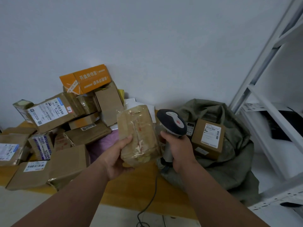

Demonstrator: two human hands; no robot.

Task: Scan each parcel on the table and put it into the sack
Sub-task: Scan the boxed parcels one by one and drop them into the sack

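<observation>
A taped brown parcel (138,135) was held upright above the table's (134,182) near edge, gripped at its lower left by the left hand (118,158). A scanner (172,126) was clasped in the right hand (179,150). Beyond, the green sack (229,145) lay open, a labelled box (208,138) inside. The parcel's label could not be made out.

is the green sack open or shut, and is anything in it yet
Open. The crumpled olive-green fabric sack gapes toward the camera, and a brown cardboard box with a white label already sits inside its mouth.
</observation>
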